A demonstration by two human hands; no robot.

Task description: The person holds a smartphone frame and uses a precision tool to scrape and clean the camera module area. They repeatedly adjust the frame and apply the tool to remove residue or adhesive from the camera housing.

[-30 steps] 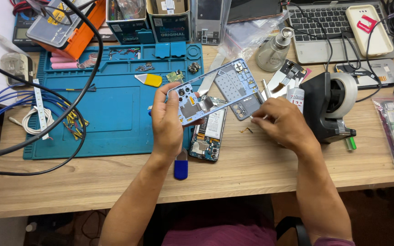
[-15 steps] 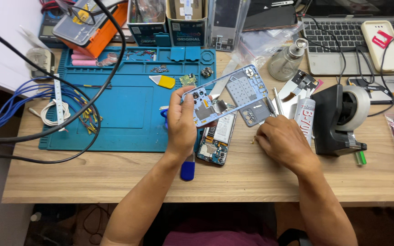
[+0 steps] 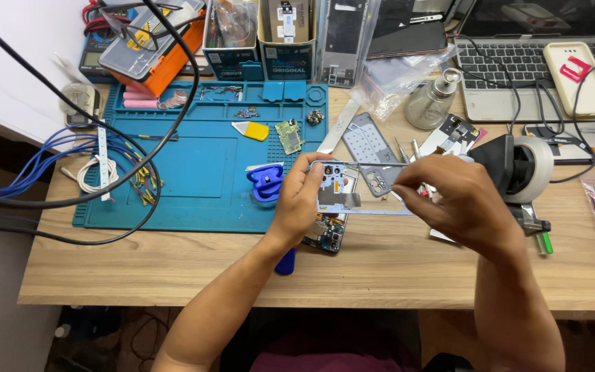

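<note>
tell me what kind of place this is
Most likely a phone repair bench. Both hands, left hand and right hand, hold a phone frame over a wooden desk with a blue repair mat, a small circuit board and an opened phone.

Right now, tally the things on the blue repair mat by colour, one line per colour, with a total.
On the blue mat:
Blue: 1, the suction-cup tool
Yellow: 1, the triangular pick
Green: 1, the small circuit board
Pink: 1, the flat bar in the top tray
Total: 4
Tiny screws and loose wires are left out, being too small to count.
</note>
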